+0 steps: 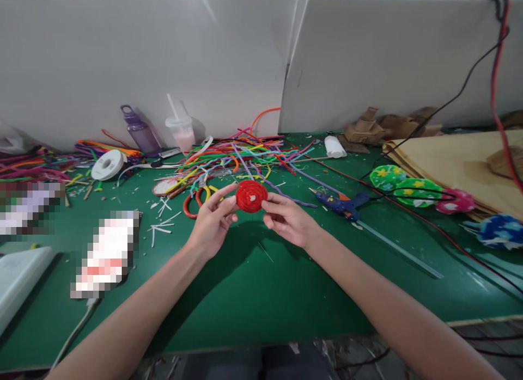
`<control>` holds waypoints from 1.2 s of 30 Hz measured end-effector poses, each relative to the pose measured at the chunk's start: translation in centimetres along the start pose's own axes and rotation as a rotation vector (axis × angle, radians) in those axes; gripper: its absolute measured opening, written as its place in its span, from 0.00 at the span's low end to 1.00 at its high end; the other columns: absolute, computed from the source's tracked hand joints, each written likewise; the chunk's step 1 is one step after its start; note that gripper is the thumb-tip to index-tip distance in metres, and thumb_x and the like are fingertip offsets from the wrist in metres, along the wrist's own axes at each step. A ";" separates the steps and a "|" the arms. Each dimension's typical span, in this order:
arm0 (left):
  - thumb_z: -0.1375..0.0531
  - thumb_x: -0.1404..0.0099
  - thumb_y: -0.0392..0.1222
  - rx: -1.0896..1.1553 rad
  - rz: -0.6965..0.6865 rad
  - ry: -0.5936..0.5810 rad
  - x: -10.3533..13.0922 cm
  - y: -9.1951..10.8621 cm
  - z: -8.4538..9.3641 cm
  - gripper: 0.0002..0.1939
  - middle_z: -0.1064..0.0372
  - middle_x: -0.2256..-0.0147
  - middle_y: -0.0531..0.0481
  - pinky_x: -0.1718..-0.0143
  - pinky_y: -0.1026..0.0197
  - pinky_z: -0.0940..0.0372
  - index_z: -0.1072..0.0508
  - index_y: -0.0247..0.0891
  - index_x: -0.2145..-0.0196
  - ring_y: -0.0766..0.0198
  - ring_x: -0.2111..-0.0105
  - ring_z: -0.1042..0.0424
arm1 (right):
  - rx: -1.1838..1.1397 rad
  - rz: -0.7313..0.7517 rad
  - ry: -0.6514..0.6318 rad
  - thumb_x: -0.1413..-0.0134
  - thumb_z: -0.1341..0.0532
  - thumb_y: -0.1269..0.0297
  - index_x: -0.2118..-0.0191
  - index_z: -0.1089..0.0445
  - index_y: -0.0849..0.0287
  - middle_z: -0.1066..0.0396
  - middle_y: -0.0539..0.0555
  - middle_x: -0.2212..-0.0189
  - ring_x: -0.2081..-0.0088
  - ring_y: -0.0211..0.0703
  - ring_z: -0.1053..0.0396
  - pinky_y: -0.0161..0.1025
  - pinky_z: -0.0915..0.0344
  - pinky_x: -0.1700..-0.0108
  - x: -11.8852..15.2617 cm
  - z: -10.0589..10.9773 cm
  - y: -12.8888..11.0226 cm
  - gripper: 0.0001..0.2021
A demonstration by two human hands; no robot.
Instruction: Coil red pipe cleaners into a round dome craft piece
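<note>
While the left hand [216,214] pinches one edge and the right hand [288,216] pinches the opposite edge, a red disc [246,203] is held up between them above the green bench [294,304]. It looks round, its surface coiled in concentric rings, with a small whitish patch [252,197] near the middle.

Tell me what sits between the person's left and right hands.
In the head view, a red coiled disc with a pale spot near its middle lies between the left hand and the right hand, each holding it at an edge.
</note>
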State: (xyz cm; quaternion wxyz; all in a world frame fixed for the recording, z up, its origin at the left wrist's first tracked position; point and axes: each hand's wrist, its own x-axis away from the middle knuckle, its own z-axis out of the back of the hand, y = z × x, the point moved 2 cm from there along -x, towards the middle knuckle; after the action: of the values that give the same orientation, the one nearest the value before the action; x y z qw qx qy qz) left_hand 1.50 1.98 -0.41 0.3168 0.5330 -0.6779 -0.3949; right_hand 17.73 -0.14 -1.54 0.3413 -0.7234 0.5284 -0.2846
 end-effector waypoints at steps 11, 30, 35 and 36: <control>0.29 0.53 0.31 -0.010 -0.026 -0.035 0.5 0.0 -0.4 0.21 0.27 0.74 0.56 0.79 0.76 0.34 0.22 0.40 0.59 0.77 0.81 0.32 | 0.011 -0.024 0.004 0.63 0.27 0.66 0.69 0.30 0.64 0.29 0.49 0.76 0.84 0.28 0.32 0.22 0.52 0.90 -0.1 0.0 0.2 0.15; 0.30 0.51 0.35 -0.082 -0.039 0.002 0.3 -0.4 0.0 0.18 0.26 0.69 0.51 0.80 0.73 0.38 0.22 0.39 0.60 0.73 0.75 0.31 | 0.089 -0.007 0.009 0.60 0.30 0.64 0.68 0.32 0.61 0.31 0.48 0.74 0.82 0.27 0.34 0.25 0.53 0.87 0.0 0.0 0.2 0.13; 0.30 0.51 0.34 -0.090 -0.054 0.018 0.2 -0.4 0.1 0.17 0.26 0.70 0.50 0.81 0.73 0.39 0.21 0.37 0.61 0.73 0.75 0.31 | 0.107 -0.015 0.009 0.60 0.29 0.63 0.68 0.32 0.61 0.32 0.48 0.76 0.82 0.28 0.34 0.26 0.54 0.87 -0.1 0.1 0.4 0.14; 0.30 0.51 0.35 -0.089 -0.053 0.017 0.2 -0.4 0.1 0.17 0.26 0.70 0.51 0.80 0.73 0.39 0.21 0.37 0.61 0.73 0.75 0.31 | 0.111 -0.017 0.009 0.60 0.30 0.63 0.68 0.32 0.61 0.31 0.48 0.75 0.82 0.28 0.34 0.27 0.54 0.86 -0.2 0.1 0.4 0.14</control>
State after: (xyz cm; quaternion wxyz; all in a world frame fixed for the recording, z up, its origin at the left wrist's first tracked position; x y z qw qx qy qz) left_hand 1.54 1.72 -0.79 0.3353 0.5395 -0.6426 -0.4284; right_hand 17.52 -0.07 -1.95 0.3759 -0.7065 0.5074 -0.3196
